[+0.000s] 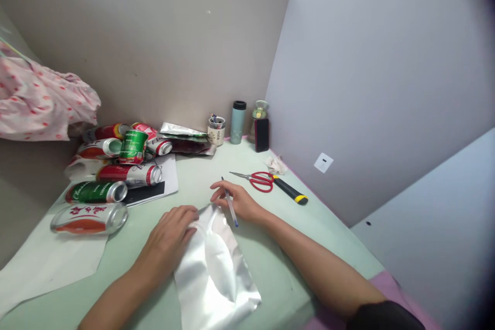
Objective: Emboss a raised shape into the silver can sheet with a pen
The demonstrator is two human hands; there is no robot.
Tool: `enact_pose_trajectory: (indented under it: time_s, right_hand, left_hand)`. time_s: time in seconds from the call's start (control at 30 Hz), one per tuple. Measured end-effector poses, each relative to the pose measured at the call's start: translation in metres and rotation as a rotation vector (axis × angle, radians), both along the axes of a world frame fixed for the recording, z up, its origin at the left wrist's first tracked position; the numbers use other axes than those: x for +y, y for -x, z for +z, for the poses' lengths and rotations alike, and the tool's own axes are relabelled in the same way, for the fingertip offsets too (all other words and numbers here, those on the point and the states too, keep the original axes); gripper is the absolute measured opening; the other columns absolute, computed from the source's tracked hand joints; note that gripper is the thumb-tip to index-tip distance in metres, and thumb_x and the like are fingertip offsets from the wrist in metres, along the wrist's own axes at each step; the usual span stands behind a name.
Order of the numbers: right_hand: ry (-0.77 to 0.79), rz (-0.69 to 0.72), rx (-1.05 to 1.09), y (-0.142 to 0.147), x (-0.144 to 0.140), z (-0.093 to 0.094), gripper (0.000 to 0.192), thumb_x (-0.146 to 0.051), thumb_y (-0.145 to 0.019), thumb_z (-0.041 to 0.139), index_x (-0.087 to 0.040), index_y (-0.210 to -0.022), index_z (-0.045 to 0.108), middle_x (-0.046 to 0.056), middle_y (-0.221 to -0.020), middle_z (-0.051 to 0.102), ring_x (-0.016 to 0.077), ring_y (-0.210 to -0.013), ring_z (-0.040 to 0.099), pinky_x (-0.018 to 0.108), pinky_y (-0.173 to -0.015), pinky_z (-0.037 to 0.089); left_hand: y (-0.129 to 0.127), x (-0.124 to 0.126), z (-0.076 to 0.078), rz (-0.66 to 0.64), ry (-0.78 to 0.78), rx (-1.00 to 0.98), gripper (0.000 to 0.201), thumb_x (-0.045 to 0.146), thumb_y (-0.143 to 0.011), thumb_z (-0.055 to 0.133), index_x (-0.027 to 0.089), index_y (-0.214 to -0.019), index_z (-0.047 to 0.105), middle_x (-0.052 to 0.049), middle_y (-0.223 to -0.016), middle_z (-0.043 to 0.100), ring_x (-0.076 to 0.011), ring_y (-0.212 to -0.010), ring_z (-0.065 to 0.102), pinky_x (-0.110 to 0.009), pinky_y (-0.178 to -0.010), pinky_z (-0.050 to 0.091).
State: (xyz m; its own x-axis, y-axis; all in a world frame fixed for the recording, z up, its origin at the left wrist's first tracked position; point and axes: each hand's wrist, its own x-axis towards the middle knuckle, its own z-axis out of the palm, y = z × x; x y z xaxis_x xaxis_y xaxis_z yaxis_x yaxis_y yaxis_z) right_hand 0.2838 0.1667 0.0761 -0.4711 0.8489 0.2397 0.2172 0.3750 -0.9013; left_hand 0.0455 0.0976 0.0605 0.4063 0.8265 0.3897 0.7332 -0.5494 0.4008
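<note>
Green table (pixel 270 268): cans (pixel 116 165) left, scissors (pixel 260 181) beyond right hand (pixel 236 201).

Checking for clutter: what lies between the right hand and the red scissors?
In the head view, only bare green table separates the right hand, holding a pen, from the red scissors.

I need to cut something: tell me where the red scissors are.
In the head view the red scissors lie on the green table, just beyond the right hand, beside the yellow-and-black utility knife.
</note>
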Motion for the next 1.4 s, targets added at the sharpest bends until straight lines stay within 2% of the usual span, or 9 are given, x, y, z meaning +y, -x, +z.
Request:
enact_pose_trajectory:
  time_s: [0.1,0.17,0.33,0.57,0.77,0.93,1.03,1.2,1.4]
  right_hand:
    - [0.047,-0.038,0.024,-0.004,0.003,0.001,0.037,-0.030,-0.087,0.068,-0.020,-0.121,0.060,0.008,-0.105,0.073,0.0198,-0.090,0.069,0.035,-0.083,0.052]
    - [0.080,-0.053,0.029,-0.009,0.006,0.001,0.038,-0.035,-0.087,0.070,-0.020,-0.120,0.060,0.009,-0.106,0.073,0.0211,-0.092,0.069,0.035,-0.082,0.053]
    - [0.151,-0.052,0.038,-0.026,0.012,0.008,0.043,-0.046,-0.088,0.069,-0.017,-0.118,0.060,0.009,-0.098,0.074,0.0199,-0.081,0.071,0.034,-0.075,0.056]
    - [0.234,-0.016,0.019,-0.040,0.014,0.015,0.053,-0.054,-0.089,0.067,-0.016,-0.125,0.057,0.012,-0.101,0.073,0.0200,-0.081,0.071,0.034,-0.073,0.057]
    - [0.296,0.117,-0.085,-0.050,0.017,0.021,0.050,-0.040,-0.077,0.081,-0.017,-0.118,0.066,0.004,-0.089,0.073,0.0172,-0.073,0.066,0.029,-0.068,0.052]
    - [0.283,0.098,-0.093,-0.052,0.018,0.022,0.043,-0.031,-0.073,0.081,-0.019,-0.113,0.070,-0.002,-0.074,0.067,0.0158,-0.067,0.061,0.027,-0.065,0.047]
    - [0.233,-0.034,-0.032,-0.053,0.020,0.022,0.045,-0.035,-0.074,0.079,-0.017,-0.114,0.068,-0.002,-0.075,0.064,0.0151,-0.068,0.058,0.027,-0.065,0.045]
    - [0.152,-0.249,0.075,-0.055,0.023,0.023,0.050,-0.043,-0.077,0.075,-0.016,-0.116,0.062,-0.002,-0.077,0.058,0.0144,-0.069,0.053,0.028,-0.067,0.044]
    - [0.065,-0.363,0.111,-0.054,0.025,0.022,0.050,-0.047,-0.081,0.069,-0.014,-0.117,0.061,-0.006,-0.068,0.048,0.0115,-0.058,0.041,0.025,-0.055,0.034]
  left_hand:
    - [0.007,0.001,0.009,0.071,0.059,-0.049,0.015,0.031,-0.095,0.045,0.031,-0.101,0.059,0.003,-0.103,0.066,-0.0173,-0.084,0.066,-0.029,-0.069,0.049]
    - [0.012,0.003,0.011,0.141,0.072,-0.102,0.014,0.036,-0.095,0.046,0.030,-0.099,0.058,0.004,-0.103,0.064,-0.0161,-0.079,0.067,-0.028,-0.068,0.049]
    - [0.026,0.014,0.010,0.310,0.017,-0.271,0.022,0.044,-0.095,0.046,0.027,-0.103,0.057,-0.001,-0.106,0.059,-0.0200,-0.085,0.064,-0.033,-0.074,0.049]
    - [0.027,0.017,0.008,0.411,-0.127,-0.480,0.025,0.044,-0.095,0.047,0.024,-0.107,0.056,-0.004,-0.107,0.054,-0.0228,-0.094,0.059,-0.039,-0.088,0.049]
    - [0.024,0.013,0.012,0.467,-0.169,-0.596,0.027,0.046,-0.094,0.051,0.024,-0.110,0.057,-0.004,-0.110,0.053,-0.0228,-0.095,0.058,-0.041,-0.091,0.048]
    - [0.024,0.014,0.010,0.446,-0.081,-0.643,0.030,0.047,-0.092,0.054,0.025,-0.111,0.058,-0.004,-0.112,0.056,-0.0221,-0.097,0.060,-0.039,-0.092,0.049]
    - [0.023,0.016,0.006,0.394,0.030,-0.649,0.042,0.047,-0.091,0.054,0.026,-0.128,0.054,-0.005,-0.116,0.057,-0.0198,-0.094,0.062,-0.036,-0.087,0.052]
    - [0.019,0.018,0.001,0.253,0.224,-0.585,0.066,0.042,-0.090,0.055,0.031,-0.151,0.034,-0.007,-0.122,0.056,-0.0141,-0.081,0.062,-0.033,-0.081,0.054]
    - [0.015,0.013,-0.001,0.106,0.439,-0.447,0.076,0.038,-0.082,0.063,0.028,-0.152,0.036,0.004,-0.078,0.060,-0.0174,-0.069,0.061,-0.032,-0.070,0.052]
